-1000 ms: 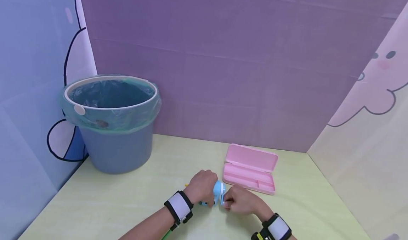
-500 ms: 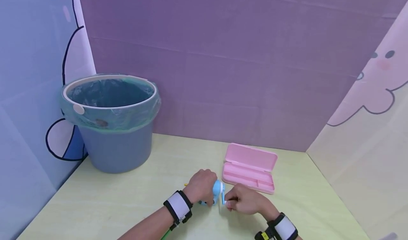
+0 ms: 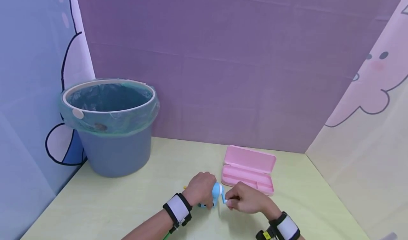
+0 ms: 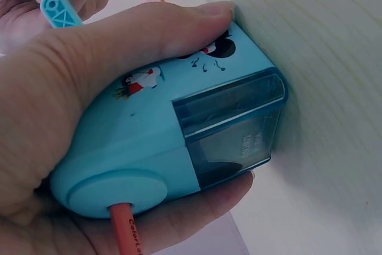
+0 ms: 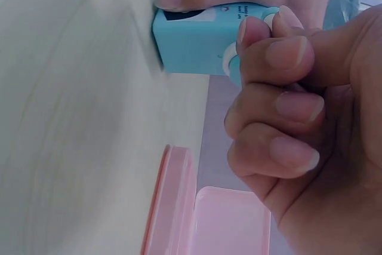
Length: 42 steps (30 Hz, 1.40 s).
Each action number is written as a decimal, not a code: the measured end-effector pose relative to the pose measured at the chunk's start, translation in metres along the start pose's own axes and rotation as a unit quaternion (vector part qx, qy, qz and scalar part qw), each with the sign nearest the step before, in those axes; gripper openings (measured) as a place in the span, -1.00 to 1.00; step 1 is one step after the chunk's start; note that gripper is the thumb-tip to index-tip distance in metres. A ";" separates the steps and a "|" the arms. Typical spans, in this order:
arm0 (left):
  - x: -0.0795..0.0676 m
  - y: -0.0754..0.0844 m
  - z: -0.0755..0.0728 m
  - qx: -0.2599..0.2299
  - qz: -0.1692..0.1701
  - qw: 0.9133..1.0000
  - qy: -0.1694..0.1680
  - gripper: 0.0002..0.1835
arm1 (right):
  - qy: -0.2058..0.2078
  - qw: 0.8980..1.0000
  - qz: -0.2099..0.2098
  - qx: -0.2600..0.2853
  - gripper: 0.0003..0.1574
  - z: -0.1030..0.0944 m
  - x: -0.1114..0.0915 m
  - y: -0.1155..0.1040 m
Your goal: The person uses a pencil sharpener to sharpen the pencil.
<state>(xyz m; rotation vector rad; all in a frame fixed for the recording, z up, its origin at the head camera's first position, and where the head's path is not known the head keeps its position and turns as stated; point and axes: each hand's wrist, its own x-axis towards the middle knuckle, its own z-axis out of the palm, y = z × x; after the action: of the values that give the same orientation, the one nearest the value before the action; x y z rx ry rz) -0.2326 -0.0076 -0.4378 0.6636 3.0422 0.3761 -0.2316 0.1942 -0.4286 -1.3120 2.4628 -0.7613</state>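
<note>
A light blue crank pencil sharpener [image 4: 143,129] stands on the table, with a clear shavings drawer [image 4: 233,135] and printed cartoon figures. My left hand [image 3: 200,188] grips its body, thumb along one side and fingers along the other. An orange-red pencil [image 4: 124,228] sticks out of the round hole in its front. On the opposite side, my right hand [image 3: 245,198] pinches the end of the blue crank handle [image 3: 223,196] between thumb and index finger. In the right wrist view the other fingers are curled in, and they hide most of the crank.
An open pink pencil case [image 3: 247,178] with divided compartments lies just behind my right hand. At the back left stands a blue bucket [image 3: 114,155] lined with a green plastic bag [image 3: 127,121]. A purple wall [image 3: 223,73] borders the table [image 3: 127,204] at the back.
The crank handle has swung a little outward to the right, my right hand moving with it. My left hand and the sharpener stay in place. The head view has shifted slightly.
</note>
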 end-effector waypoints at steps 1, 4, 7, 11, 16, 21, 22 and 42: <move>0.000 0.000 0.000 -0.001 0.000 1.000 0.000 -0.48 | 0.001 1.000 0.000 0.001 -0.68 -0.001 0.000 0.000; 0.000 0.001 -0.001 -0.003 -0.002 1.000 -0.005 -0.48 | 0.002 1.000 0.006 0.001 -0.69 -0.003 0.001 -0.001; 0.000 0.001 -0.002 -0.002 -0.002 1.000 -0.006 -0.47 | 0.005 1.000 0.010 -0.005 -0.69 -0.007 0.002 -0.002; 0.000 0.001 -0.003 -0.002 -0.003 1.000 -0.008 -0.47 | 0.010 1.000 0.012 -0.003 -0.68 -0.011 0.002 -0.003; -0.001 0.002 -0.005 -0.007 -0.005 1.000 -0.012 -0.46 | 0.022 1.000 0.007 -0.007 -0.69 -0.016 0.003 -0.005; -0.001 0.002 -0.004 -0.013 -0.002 1.000 -0.012 -0.46 | 0.040 0.999 0.007 -0.017 -0.72 -0.018 0.003 -0.005; -0.001 0.002 -0.004 -0.013 -0.003 1.000 -0.012 -0.45 | 0.044 0.999 0.010 -0.019 -0.72 -0.018 0.004 -0.004; 0.001 0.002 -0.002 -0.012 -0.002 1.000 -0.013 -0.44 | 0.126 0.990 0.066 0.004 -0.67 -0.020 0.016 0.005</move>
<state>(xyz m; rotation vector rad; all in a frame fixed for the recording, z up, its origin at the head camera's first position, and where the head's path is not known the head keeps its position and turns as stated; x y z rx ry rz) -0.2325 -0.0058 -0.4349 0.6553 3.0088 0.4013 -0.2529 0.1898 -0.4138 -1.0934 2.7056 -0.9551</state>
